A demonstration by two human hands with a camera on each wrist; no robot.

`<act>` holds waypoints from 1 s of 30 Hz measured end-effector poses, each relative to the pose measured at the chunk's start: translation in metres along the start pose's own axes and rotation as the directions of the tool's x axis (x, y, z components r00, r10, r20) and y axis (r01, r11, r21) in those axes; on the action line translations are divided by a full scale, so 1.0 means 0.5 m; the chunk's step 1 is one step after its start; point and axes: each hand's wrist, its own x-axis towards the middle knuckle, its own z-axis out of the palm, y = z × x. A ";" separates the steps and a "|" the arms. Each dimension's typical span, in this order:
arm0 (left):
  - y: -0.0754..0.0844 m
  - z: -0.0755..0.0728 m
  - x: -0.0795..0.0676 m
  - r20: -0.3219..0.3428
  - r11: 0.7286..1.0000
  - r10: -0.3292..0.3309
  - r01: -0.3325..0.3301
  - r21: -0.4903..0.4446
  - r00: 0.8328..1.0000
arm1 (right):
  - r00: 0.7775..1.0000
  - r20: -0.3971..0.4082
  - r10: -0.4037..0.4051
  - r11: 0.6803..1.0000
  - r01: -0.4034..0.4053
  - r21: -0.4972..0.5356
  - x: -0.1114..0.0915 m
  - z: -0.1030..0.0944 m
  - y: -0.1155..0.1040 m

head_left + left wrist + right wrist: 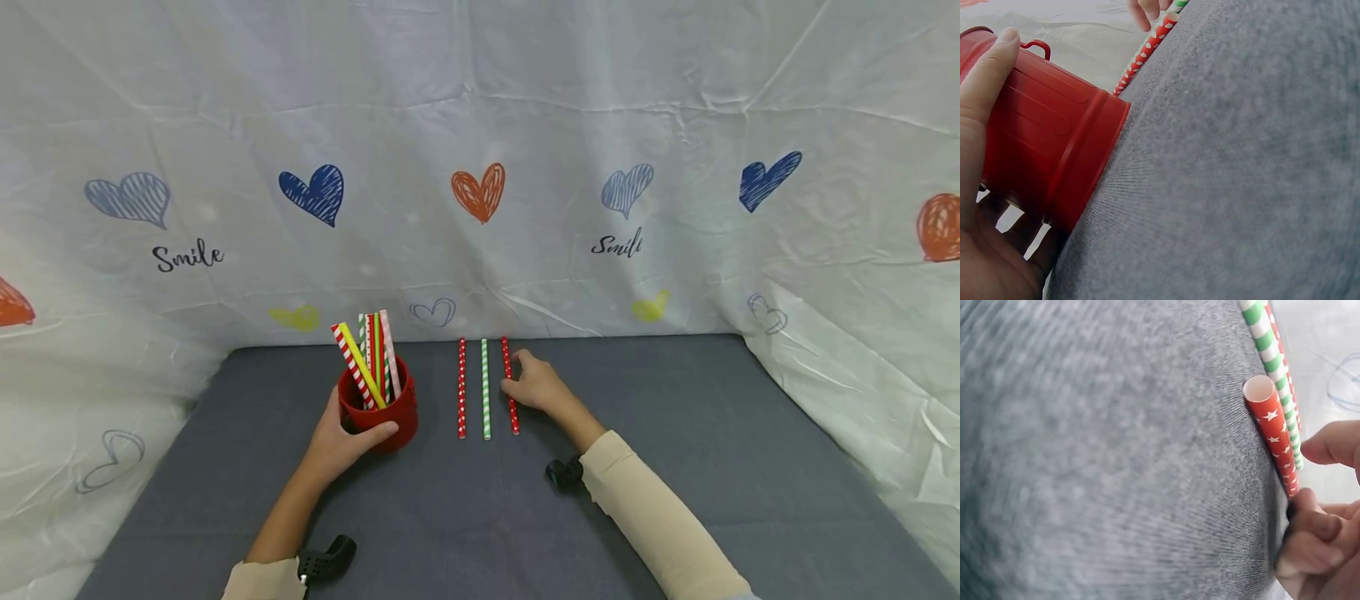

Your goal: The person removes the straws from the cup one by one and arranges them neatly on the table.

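Observation:
My left hand grips a small red ribbed bucket, thumb along its near side, and the left wrist view shows its base against the grey cloth. Several paper straws lean in it: red-and-white striped, yellow, green-striped and pink among them. Three straws lie side by side to its right: a red one with white dots, a green-and-white striped one and a red one with white stars. At the starred straw is my right hand, thumb and fingers spread apart on either side of it, fingertips right at its edge.
Dark grey cloth covers the table. Behind it and at both sides hangs a white curtain printed with hearts and "Smile". Black wrist devices sit at both sleeves, low over the cloth.

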 end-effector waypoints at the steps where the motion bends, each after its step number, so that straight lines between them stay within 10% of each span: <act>1: 0.000 0.000 0.000 0.000 1.000 -0.001 0.001 0.000 1.000 | 1.000 -0.006 -0.003 1.000 0.003 -0.008 -0.001 -0.001 -0.002; 11: -0.002 -0.001 -0.002 0.002 1.000 -0.007 0.007 0.003 1.000 | 0.996 -0.055 -0.077 0.991 0.070 -0.114 -0.003 -0.015 -0.053; 17: -0.004 -0.002 -0.002 0.001 1.000 0.002 -0.002 0.001 1.000 | 0.988 -0.036 -0.153 0.988 0.153 -0.003 -0.011 -0.017 -0.109; 30: -0.003 0.001 0.001 -0.001 1.000 0.011 -0.011 0.010 1.000 | 0.905 -0.064 -0.420 0.907 0.421 0.003 -0.032 0.002 -0.240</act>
